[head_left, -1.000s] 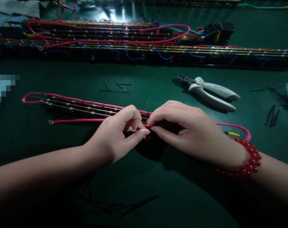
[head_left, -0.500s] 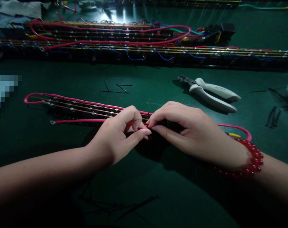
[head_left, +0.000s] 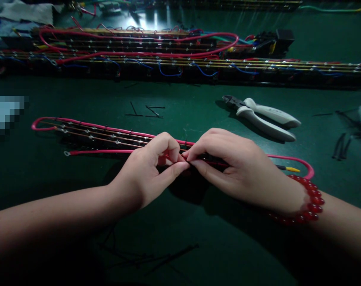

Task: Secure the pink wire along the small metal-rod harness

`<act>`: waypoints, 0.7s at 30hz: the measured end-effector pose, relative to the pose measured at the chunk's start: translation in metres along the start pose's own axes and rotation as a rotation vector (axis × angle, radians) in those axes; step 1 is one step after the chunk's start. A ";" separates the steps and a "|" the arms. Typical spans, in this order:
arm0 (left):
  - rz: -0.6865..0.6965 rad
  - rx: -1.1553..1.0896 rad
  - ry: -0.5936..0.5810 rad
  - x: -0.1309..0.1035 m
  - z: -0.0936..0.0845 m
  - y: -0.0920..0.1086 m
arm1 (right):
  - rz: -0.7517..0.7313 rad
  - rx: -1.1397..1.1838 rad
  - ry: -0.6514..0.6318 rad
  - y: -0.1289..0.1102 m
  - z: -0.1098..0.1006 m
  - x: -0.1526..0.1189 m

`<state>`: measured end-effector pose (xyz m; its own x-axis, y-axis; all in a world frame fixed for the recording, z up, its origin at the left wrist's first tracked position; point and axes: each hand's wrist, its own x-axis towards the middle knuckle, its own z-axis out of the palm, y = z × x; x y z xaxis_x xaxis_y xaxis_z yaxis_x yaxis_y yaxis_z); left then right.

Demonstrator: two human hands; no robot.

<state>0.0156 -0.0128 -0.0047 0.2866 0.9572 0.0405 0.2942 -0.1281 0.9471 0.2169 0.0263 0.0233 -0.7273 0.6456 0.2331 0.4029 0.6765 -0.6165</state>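
Observation:
In the head view, my left hand [head_left: 155,169] and my right hand [head_left: 234,165] meet fingertip to fingertip over a long narrow assembly [head_left: 101,135] with metal rods and solder points. Both hands are closed in a pinch on a small dark strip that looks like a black cable tie [head_left: 187,160], mostly hidden by the fingers. A thick red wire [head_left: 104,128] runs along the assembly's far edge, bound at several spots, and loops at both ends. Its near stretch passes under my hands and ends at the left in a ring terminal [head_left: 67,153].
Pliers with pale handles [head_left: 266,115] lie beyond my right hand. Loose black cable ties [head_left: 150,258] are scattered near the front, with several more ties [head_left: 341,147] at the right. Longer wired assemblies [head_left: 180,65] stretch across the back of the green table [head_left: 88,93].
My right hand and wrist have shifted slightly left, showing more of a yellow-tipped wire end beside the wrist. Both hands keep their pinch at the same spot.

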 end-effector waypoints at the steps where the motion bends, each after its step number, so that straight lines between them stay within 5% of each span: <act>1: 0.008 0.008 -0.001 -0.001 0.000 0.000 | -0.009 -0.012 0.010 0.000 0.001 0.000; 21: 0.407 0.562 0.061 0.005 -0.004 0.008 | -0.082 -0.154 0.114 0.002 0.009 -0.003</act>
<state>0.0161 -0.0078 0.0044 0.4274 0.8151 0.3910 0.6065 -0.5792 0.5446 0.2145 0.0223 0.0147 -0.6971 0.6163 0.3662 0.4320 0.7688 -0.4716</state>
